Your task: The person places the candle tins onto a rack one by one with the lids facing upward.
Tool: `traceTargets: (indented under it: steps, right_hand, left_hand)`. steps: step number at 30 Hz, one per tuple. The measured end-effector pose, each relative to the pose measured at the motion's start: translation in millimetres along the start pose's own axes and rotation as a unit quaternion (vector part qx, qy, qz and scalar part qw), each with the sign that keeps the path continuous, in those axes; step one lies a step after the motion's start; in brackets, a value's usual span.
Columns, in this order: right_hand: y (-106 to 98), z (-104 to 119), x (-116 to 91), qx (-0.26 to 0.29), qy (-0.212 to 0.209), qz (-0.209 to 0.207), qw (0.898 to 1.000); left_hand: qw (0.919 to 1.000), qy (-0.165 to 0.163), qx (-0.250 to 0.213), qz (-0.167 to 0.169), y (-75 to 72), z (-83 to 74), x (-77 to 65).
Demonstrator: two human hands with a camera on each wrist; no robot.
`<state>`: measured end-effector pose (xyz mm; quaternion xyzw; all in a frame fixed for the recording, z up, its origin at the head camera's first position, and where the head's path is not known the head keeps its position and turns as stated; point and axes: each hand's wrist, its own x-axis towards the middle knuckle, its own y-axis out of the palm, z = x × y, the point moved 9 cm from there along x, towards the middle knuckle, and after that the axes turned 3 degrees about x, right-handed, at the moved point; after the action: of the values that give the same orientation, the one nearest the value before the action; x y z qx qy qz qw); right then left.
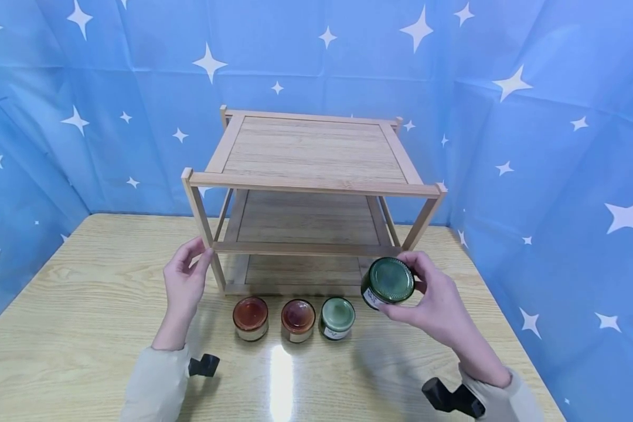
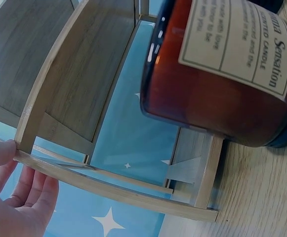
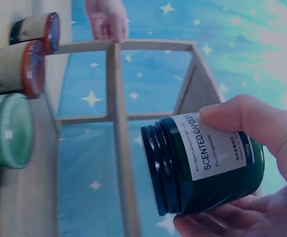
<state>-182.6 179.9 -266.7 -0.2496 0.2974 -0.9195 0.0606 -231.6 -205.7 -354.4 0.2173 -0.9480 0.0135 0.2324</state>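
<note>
My right hand (image 1: 438,299) holds a dark green glass candle jar (image 1: 392,279) in front of the shelf's right side. Its glass base faces up, and in the right wrist view its white label reads "scented candles". At the left front post of the two-tier-looking wooden shelf (image 1: 308,186), my left hand (image 1: 186,278) pinches the frame between thumb and fingers. An amber candle jar (image 1: 250,316), a reddish-brown candle jar (image 1: 298,319) and a light green candle jar (image 1: 337,316) stand in a row before the shelf, bases up.
The shelf's top board (image 1: 316,149), middle board (image 1: 308,218) and lowest board (image 1: 306,269) are pale wood. It stands on a wood-grain table (image 1: 84,305). A blue star-patterned cloth (image 1: 316,64) hangs behind and along the sides.
</note>
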Motion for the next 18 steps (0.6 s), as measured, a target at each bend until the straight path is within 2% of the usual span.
traceTargets:
  steps: [8,18]
  right_hand:
    - [-3,30,26,0.013,-0.016,0.015,1.000]
    - [-1,65,55,0.067,-0.024,0.015,0.997]
  left_hand:
    - [1.0000,0.000,-0.005,0.001,-0.5,0.7,-0.1]
    - [0.9999,0.007,0.008,0.004,-0.6,0.3,0.7]
